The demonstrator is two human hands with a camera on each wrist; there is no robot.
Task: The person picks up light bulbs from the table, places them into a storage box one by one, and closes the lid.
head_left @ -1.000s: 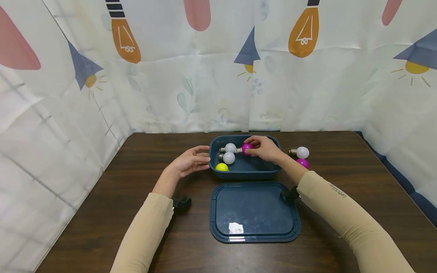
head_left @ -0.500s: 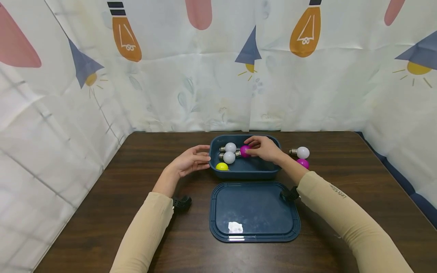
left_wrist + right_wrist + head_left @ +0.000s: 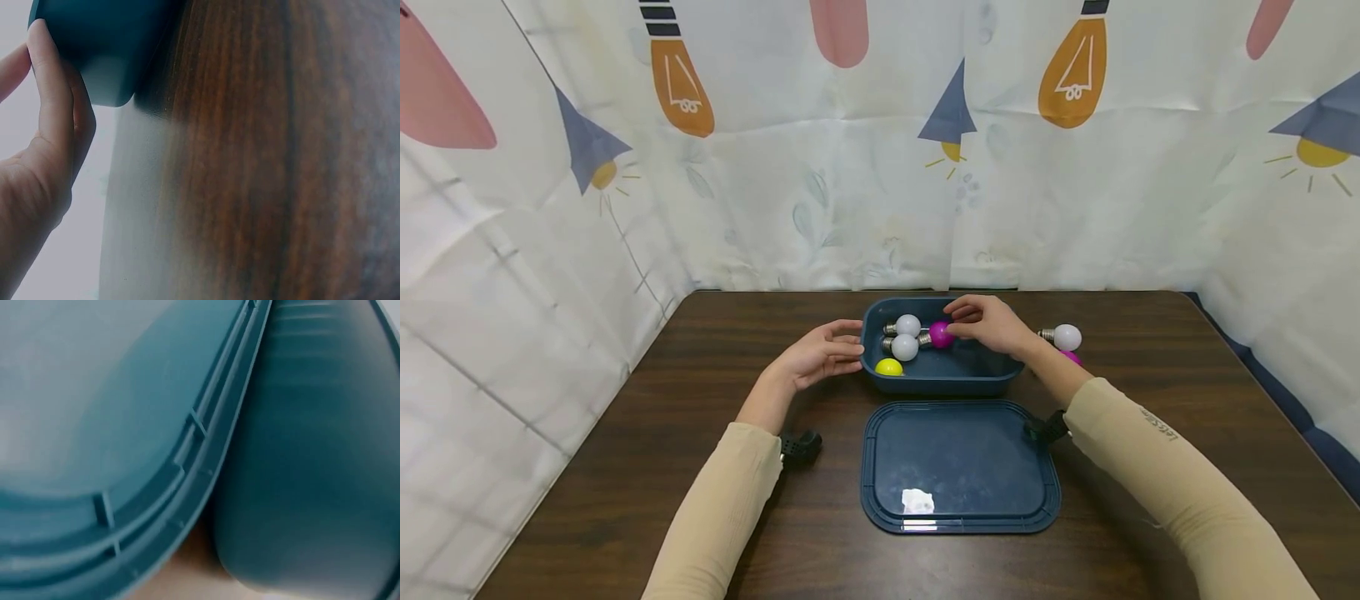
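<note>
A dark blue box (image 3: 940, 386) holds two white light bulbs (image 3: 905, 347), a yellow bulb (image 3: 889, 367) and a magenta bulb (image 3: 940, 334), the magenta one lying on its side with its screw base to the left. My right hand (image 3: 994, 325) hovers over the box's right half, thumb tip just beside the magenta bulb and fingers loosely extended. At the box's left end, my left hand (image 3: 823, 354) rests its fingers against the outer wall; the left wrist view shows those fingers (image 3: 53, 94) along the box corner (image 3: 112, 69). The right hand is out of its own wrist view.
Right of the box lie another white bulb (image 3: 1067, 337) and a magenta bulb (image 3: 1072, 357), the latter partly hidden by the right forearm. A dark blue lid (image 3: 958, 467) lies flat in front of the box on the brown wooden table (image 3: 625, 467). A printed curtain (image 3: 737, 208) hangs behind.
My right hand has set the magenta bulb down beside the white ones, let go of it and shifted slightly right and up. The left hand has stayed at the box's end.
</note>
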